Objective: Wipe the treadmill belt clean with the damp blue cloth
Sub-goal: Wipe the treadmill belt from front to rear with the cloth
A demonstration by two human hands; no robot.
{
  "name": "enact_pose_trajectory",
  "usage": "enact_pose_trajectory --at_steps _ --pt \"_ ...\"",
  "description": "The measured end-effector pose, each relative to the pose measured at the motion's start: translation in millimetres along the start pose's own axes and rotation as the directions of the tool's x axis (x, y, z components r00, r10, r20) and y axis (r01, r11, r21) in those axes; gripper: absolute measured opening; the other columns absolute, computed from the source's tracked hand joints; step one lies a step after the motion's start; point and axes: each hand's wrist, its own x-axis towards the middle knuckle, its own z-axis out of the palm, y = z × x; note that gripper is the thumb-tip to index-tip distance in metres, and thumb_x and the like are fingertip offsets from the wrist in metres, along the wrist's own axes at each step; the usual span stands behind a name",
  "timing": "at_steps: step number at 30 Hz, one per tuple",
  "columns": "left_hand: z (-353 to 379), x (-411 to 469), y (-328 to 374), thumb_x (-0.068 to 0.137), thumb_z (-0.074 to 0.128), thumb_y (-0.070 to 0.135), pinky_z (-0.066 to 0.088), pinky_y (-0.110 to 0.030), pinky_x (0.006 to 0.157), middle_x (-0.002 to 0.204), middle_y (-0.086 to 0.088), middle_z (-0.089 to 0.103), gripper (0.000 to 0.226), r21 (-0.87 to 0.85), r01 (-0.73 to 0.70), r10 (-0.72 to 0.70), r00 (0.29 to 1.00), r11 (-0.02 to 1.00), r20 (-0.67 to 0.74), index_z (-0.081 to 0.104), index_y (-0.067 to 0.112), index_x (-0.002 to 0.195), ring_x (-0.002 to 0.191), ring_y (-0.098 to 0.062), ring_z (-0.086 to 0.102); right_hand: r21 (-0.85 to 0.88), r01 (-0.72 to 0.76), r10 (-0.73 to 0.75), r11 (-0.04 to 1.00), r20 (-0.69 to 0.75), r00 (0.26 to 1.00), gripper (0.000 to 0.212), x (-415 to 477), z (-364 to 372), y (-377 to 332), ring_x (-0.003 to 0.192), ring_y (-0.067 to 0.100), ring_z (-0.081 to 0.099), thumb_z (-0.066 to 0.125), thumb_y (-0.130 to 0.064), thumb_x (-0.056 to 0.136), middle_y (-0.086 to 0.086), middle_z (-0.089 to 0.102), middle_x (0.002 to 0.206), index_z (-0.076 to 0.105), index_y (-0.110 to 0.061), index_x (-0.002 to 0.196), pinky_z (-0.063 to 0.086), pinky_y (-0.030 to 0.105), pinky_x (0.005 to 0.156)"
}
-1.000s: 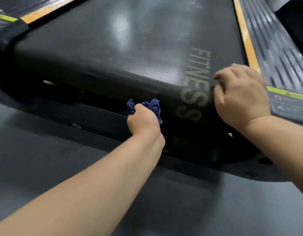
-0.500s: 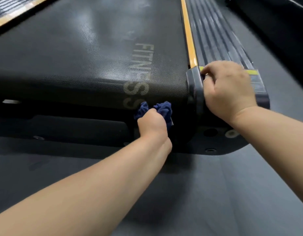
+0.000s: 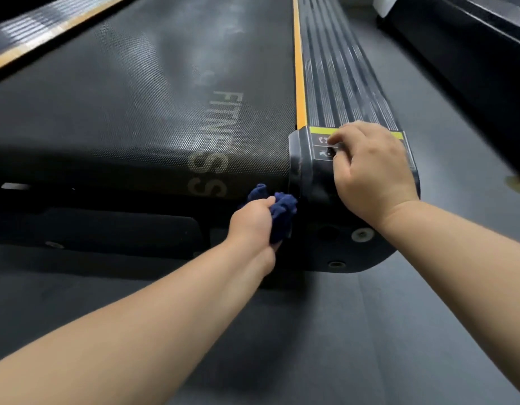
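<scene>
Blue cloth (image 3: 283,210) — likely soft, limp; your left hand (image 3: 251,220) grips it wadded, right hand (image 3: 372,171) rests bent-fingered on the end cap (image 3: 308,185).

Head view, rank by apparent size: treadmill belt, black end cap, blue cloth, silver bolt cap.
1. treadmill belt
2. black end cap, partly under the right hand
3. blue cloth, bunched in the left hand
4. silver bolt cap
</scene>
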Motion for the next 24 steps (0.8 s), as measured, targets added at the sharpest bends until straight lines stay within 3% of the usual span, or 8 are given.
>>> enact_pose_trajectory --at_steps 5,10,12,15,18,20,22,24 --pt "0 -25 29 0.092 0.053 0.008 0.048 -0.019 0.048 0.071 -0.003 0.065 0.009 0.185 -0.371 0.38 0.925 0.91 -0.012 0.059 0.014 0.089 0.053 -0.012 0.062 0.104 -0.181 0.185 0.978 -0.029 0.982 0.032 9 -17 10 0.111 0.023 0.052 0.041 -0.017 0.087 0.0 0.065 0.11 0.065 -0.019 0.106 0.036 0.034 0.095" --pt "52 -36 56 0.092 0.032 0.002 0.054 -0.03 0.071 0.098 -0.018 0.065 0.034 0.132 -0.378 0.325 0.895 0.916 0.305 0.055 0.001 0.118 0.086 -0.024 0.062 0.447 -0.287 0.224 0.847 0.188 0.956 0.025 24 -28 -6 0.099 0.012 0.061 0.046 -0.027 0.097 -0.006 0.069 0.102 0.066 -0.023 0.11 0.045 0.027 0.094" --pt "67 -32 63 0.096 0.038 -0.003 0.054 -0.024 0.07 0.1 -0.013 0.065 0.036 0.184 -0.496 0.421 0.844 0.848 0.334 0.045 0.003 0.131 0.086 -0.018 0.063 0.738 -0.389 0.206 0.552 0.332 0.921 0.031 29 -27 -15 0.107 0.014 0.062 0.045 -0.03 0.099 0.0 0.069 0.109 0.064 -0.015 0.117 0.044 0.035 0.101" --pt "72 -15 72 0.086 0.058 -0.003 0.053 -0.03 0.07 0.094 -0.015 0.066 0.021 0.353 -0.65 0.536 0.758 0.673 0.371 0.059 0.004 0.107 0.083 -0.022 0.062 0.888 -0.458 0.079 0.047 0.454 0.888 0.041 32 -21 -23 0.115 0.028 0.059 0.052 -0.032 0.093 0.015 0.063 0.122 0.054 -0.01 0.128 0.044 0.044 0.102" --pt "64 -4 74 0.072 0.058 0.005 0.046 -0.037 0.071 0.083 -0.012 0.064 0.016 0.53 -0.736 0.564 0.67 0.42 0.483 0.067 0.009 0.084 0.077 -0.018 0.055 0.889 -0.416 0.147 0.19 0.393 0.908 0.028 32 -15 -30 0.094 0.022 0.063 0.059 -0.014 0.092 0.012 0.067 0.104 0.055 -0.007 0.119 0.05 0.039 0.085" --pt "53 8 79 0.076 0.06 0.006 0.044 -0.028 0.075 0.079 -0.001 0.066 0.017 0.594 -0.728 0.589 0.659 0.343 0.468 0.069 0.019 0.078 0.075 -0.011 0.056 0.819 -0.328 0.213 0.471 0.255 0.943 0.022 29 -14 -26 0.085 0.015 0.064 0.063 -0.008 0.085 0.005 0.069 0.092 0.061 -0.01 0.106 0.051 0.033 0.083" --pt "39 14 85 0.083 0.055 0.001 0.045 -0.015 0.078 0.08 0.015 0.068 0.031 0.699 -0.68 0.664 0.631 0.223 0.402 0.069 0.028 0.079 0.076 0.001 0.06 0.528 -0.219 0.206 0.82 0.083 0.975 0.02 22 -13 -14 0.087 0.018 0.063 0.06 -0.015 0.076 -0.003 0.07 0.088 0.067 -0.018 0.094 0.05 0.033 0.084" --pt "26 14 85 0.086 0.053 0.003 0.045 -0.01 0.078 0.083 0.019 0.067 0.033 0.773 -0.629 0.672 0.607 0.08 0.425 0.069 0.032 0.084 0.077 0.005 0.059 0.256 -0.057 0.045 0.965 0.053 0.998 0.024 7 -13 -7 0.096 0.024 0.06 0.053 -0.022 0.071 -0.008 0.07 0.096 0.069 -0.022 0.088 0.045 0.038 0.089"
